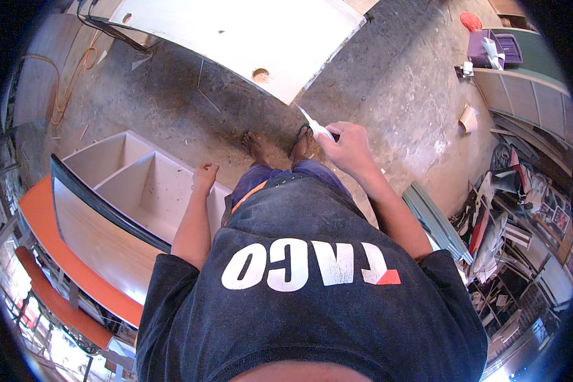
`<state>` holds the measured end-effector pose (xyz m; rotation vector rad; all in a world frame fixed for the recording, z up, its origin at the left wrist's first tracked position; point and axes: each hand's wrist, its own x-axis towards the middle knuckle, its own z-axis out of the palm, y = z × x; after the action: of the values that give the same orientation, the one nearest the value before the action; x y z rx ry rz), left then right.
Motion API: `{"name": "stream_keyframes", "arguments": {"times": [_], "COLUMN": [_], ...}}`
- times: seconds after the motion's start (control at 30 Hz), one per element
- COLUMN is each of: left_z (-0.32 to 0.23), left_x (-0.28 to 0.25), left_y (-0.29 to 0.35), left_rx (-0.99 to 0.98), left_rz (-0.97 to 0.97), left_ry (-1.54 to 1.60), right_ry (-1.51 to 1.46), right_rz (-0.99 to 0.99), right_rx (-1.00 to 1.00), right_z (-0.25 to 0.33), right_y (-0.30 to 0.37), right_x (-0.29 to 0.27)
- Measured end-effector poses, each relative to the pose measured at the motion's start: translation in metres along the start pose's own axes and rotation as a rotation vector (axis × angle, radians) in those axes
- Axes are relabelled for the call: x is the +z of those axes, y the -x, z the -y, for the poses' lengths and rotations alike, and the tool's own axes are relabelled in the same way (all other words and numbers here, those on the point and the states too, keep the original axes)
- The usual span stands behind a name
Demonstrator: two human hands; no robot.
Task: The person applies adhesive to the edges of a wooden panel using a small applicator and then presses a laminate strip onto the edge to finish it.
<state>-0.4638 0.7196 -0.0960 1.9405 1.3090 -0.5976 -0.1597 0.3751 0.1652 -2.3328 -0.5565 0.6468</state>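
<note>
A small white squeeze bottle with a long pointed nozzle (312, 123) is gripped in my right hand (349, 148), held out in front of me. Its tip points toward the near corner of a large white board (248, 38) and stops close to it; I cannot tell whether they touch. My left hand (205, 177) hangs at my left side with the fingers curled in and nothing visible in them. Beside that hand lies an open white cabinet box (200, 170) with a divider inside. The board has a round hole near its front edge.
Left of the box are a wood-grain panel (102, 239) and an orange panel (38, 204). An orange cord (63, 105) lies at the far left. Offcuts and scraps (509, 216) pile up at the right, near grey-green strips (436, 219). A purple crate (479, 48) stands back right.
</note>
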Motion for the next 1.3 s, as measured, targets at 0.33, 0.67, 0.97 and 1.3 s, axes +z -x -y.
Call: {"name": "stream_keyframes", "arguments": {"times": [0.33, 0.67, 0.97, 1.3], "left_z": [0.005, 0.000, -0.009, -0.015], "left_x": [0.002, 0.000, -0.006, -0.012], "left_y": [-0.003, 0.000, 0.008, 0.009], "left_rx": [-0.018, -0.019, -0.004, 0.005], "left_rz": [0.008, 0.020, -0.018, -0.010], "left_ry": [0.002, 0.023, 0.025, 0.030], "right_ry": [-0.016, 0.005, -0.039, -0.051], "right_rz": [-0.022, -0.043, -0.144, -0.125], "right_rx": [-0.019, 0.005, 0.170, 0.152], "right_z": [-0.003, -0.009, -0.011, -0.021], "right_y": [-0.002, 0.000, -0.023, -0.028], "right_x": [0.002, 0.002, -0.026, -0.018]}}
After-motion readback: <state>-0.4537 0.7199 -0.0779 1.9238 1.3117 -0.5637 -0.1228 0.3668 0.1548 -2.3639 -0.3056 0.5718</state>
